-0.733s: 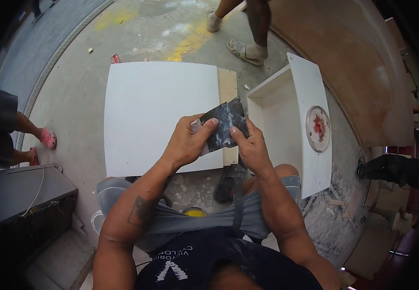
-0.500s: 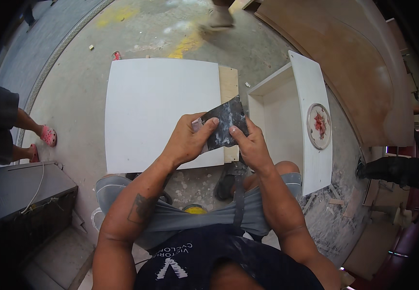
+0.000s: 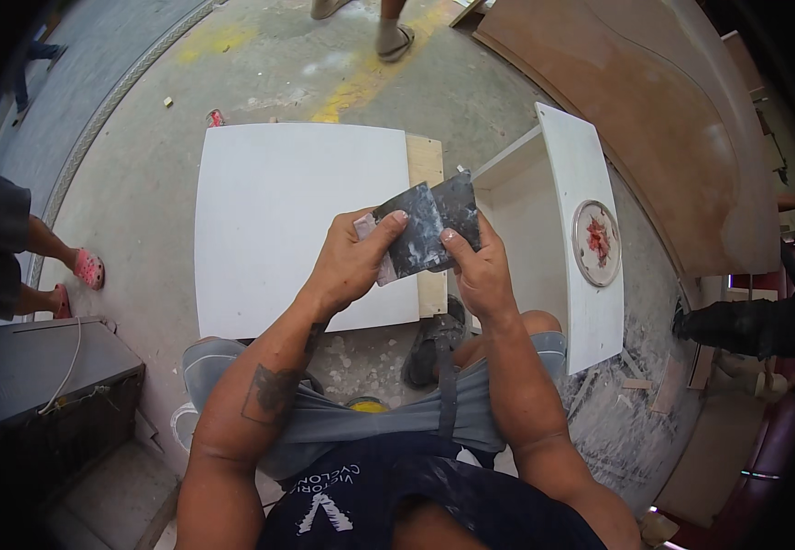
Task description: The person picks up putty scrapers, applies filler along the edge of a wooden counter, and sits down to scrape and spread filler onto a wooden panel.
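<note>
The dark sheet of sandpaper (image 3: pixel 429 229) sits between both hands, raised above the right edge of the white board (image 3: pixel 296 225). Its long axis runs left-low to right-high, tilted across the view. The left hand (image 3: pixel 351 266) pinches the sheet's lower left part, thumb on top. The right hand (image 3: pixel 480 270) grips the lower right edge, thumb on its face. Both are closed on it, equally near. Both forearms rise from the lap, elbows bent, wrists angled inward. A white drawer box (image 3: pixel 553 229) stands just right.
</note>
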### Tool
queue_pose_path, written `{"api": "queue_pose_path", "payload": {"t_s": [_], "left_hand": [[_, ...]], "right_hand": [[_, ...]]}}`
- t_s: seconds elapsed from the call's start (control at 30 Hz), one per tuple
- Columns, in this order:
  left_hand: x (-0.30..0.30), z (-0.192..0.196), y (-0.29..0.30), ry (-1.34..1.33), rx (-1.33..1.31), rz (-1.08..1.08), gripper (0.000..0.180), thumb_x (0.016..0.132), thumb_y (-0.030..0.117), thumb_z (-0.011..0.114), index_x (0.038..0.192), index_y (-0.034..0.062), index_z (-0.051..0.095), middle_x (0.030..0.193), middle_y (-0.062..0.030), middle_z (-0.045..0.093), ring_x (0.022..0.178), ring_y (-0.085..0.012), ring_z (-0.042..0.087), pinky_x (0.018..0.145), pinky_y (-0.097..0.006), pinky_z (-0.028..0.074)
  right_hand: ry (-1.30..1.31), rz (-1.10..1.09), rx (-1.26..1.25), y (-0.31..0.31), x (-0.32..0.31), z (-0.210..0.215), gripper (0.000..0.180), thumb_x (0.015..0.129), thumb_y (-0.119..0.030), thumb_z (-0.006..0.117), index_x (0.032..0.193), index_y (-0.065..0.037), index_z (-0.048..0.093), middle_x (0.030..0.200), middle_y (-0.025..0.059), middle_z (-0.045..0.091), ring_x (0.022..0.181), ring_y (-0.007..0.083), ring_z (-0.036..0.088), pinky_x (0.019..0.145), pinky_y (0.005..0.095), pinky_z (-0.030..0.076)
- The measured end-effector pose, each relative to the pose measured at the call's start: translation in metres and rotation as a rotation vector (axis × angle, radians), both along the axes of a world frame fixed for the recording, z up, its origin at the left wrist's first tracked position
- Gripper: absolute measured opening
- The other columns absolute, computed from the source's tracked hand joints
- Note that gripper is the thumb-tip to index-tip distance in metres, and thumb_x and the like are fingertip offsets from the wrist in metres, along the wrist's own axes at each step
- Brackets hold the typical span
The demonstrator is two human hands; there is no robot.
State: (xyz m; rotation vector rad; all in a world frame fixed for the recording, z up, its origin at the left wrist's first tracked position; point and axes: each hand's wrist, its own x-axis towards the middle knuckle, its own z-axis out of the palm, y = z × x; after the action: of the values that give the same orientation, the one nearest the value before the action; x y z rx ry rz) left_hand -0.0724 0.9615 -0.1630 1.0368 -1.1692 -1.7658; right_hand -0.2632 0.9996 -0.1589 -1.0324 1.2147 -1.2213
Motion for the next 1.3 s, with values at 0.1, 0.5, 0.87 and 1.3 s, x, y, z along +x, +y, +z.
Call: {"api": "queue_pose_path", "payload": {"t_s": [0.1, 0.5, 0.87, 1.3], "left_hand": [[0.0, -0.004, -0.003, 0.026, -0.064, 0.039, 0.038, 0.102, 0.032, 0.059, 0.104, -0.0056, 0.068, 0.081, -0.0018, 0.068, 0.069, -0.0057, 0.06, 0.061, -0.024, 0.049], [0.036, 0.042, -0.014, -0.418, -0.341, 0.308, 0.035, 0.1, 0.027, 0.06, 0.1, -0.0065, 0.069, 0.064, -0.006, 0.063, 0.058, -0.0095, 0.053, 0.056, -0.028, 0.045], [0.108, 0.061, -0.011, -0.276, -0.359, 0.643, 0.038, 0.101, 0.032, 0.061, 0.098, -0.0039, 0.072, 0.071, -0.001, 0.067, 0.061, -0.0055, 0.056, 0.055, -0.024, 0.044], [0.137, 0.067, -0.002, -0.111, -0.347, 0.762, 0.034, 0.1, 0.028, 0.062, 0.093, -0.004, 0.071, 0.065, 0.0013, 0.062, 0.06, -0.0045, 0.051, 0.055, -0.025, 0.041]], "right_hand": [[0.253, -0.05, -0.08, -0.004, 0.0, 0.011, 0.038, 0.097, -0.009, 0.053, 0.133, 0.003, 0.053, 0.117, 0.0142, 0.065, 0.106, 0.0211, 0.061, 0.095, 0.0334, 0.047], [0.884, -0.304, -0.185, -0.022, -0.023, -0.003, 0.031, 0.086, -0.001, 0.049, 0.115, 0.001, 0.06, 0.11, 0.0202, 0.061, 0.105, 0.0366, 0.061, 0.095, 0.0415, 0.047], [1.51, 0.326, -0.069, -0.175, 0.04, -0.082, 0.042, 0.093, -0.014, 0.043, 0.125, -0.025, 0.067, 0.13, 0.0087, 0.065, 0.117, 0.0276, 0.061, 0.1, 0.0417, 0.045], [1.376, 0.674, -0.061, -0.146, 0.008, -0.172, 0.062, 0.079, 0.006, 0.047, 0.134, -0.02, 0.061, 0.137, 0.0091, 0.06, 0.127, 0.0289, 0.056, 0.107, 0.0378, 0.044]]}}
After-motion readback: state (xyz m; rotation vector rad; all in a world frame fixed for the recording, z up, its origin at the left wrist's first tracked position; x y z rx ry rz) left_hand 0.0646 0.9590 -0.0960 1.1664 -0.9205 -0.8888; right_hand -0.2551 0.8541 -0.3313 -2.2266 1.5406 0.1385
